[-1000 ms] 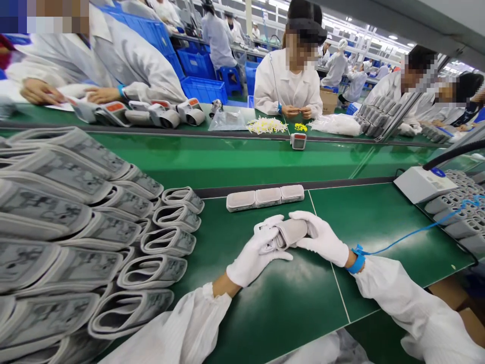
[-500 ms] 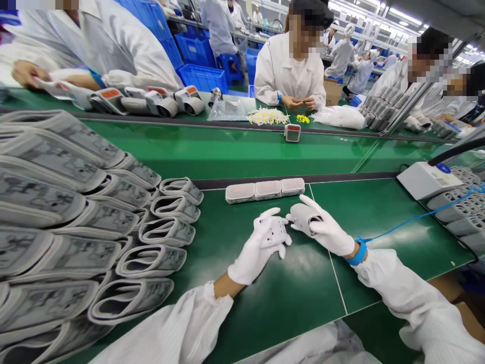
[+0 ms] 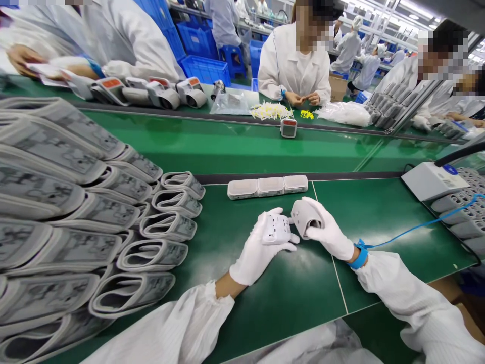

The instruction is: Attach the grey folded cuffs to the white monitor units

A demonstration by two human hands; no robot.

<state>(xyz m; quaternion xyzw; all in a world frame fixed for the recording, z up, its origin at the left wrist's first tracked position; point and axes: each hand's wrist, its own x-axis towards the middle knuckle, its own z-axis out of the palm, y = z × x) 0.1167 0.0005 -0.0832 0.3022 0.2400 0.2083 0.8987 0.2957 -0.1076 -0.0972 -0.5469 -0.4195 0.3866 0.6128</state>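
Over the green table (image 3: pixel 295 288), my gloved left hand (image 3: pixel 257 253) holds a white plastic casing (image 3: pixel 276 230) with small dark slots facing up. Just to its right, my gloved right hand (image 3: pixel 331 235) grips a grey rolled cuff (image 3: pixel 303 217), its open loop toward the palm. The casing and the cuff are close together; whether they touch is hard to tell. A blue band circles my right wrist. Beyond my hands, a row of three pale rectangular pieces (image 3: pixel 271 187) lies near the table's back edge.
Stacked grey cuffs (image 3: pixel 68 242) fill the left side. A white box (image 3: pixel 434 179) and more cuffs (image 3: pixel 462 202) stand at the right, with a blue cord crossing to my wrist. A small device (image 3: pixel 288 128) sits on the green strip behind; several people work beyond.
My right hand has turned the cuff, showing more of its flat outer face. The casing in my left hand now lies flatter and shows more clearly. The small device has shifted slightly left.
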